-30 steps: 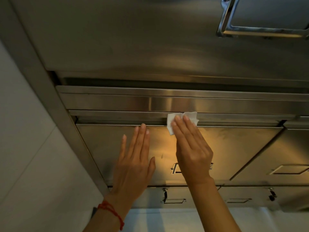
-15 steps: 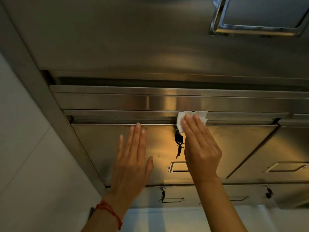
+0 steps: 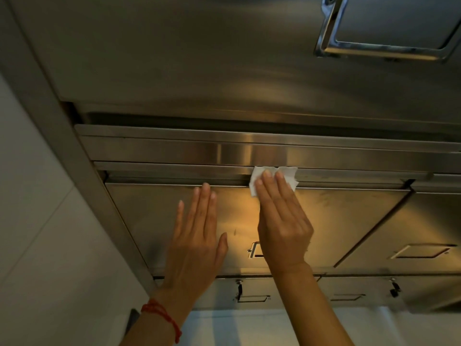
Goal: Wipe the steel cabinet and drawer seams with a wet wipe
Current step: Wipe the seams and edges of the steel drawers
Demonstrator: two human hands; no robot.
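We look up the face of a steel cabinet (image 3: 224,58). Right hand (image 3: 282,226): fingers straight and together, pressing a white wet wipe (image 3: 289,174) flat against the seam (image 3: 174,179) along the top edge of a drawer front (image 3: 336,216). The wipe sits partly under the fingertips, its upper edge on the steel strip above the seam, its lower corner on the drawer front.

Left hand (image 3: 197,240): fingers straight and relaxed, holding nothing, palm laid flat on the same drawer front just left of the right hand; fingertips reach about to the seam. A red string bracelet (image 3: 162,315) circles that wrist.

A recessed pull (image 3: 254,250) shows beside the right hand, half hidden. Lower drawers carry what may be small keys (image 3: 239,288); too small for us to be sure. A white wall (image 3: 37,245) is at left.
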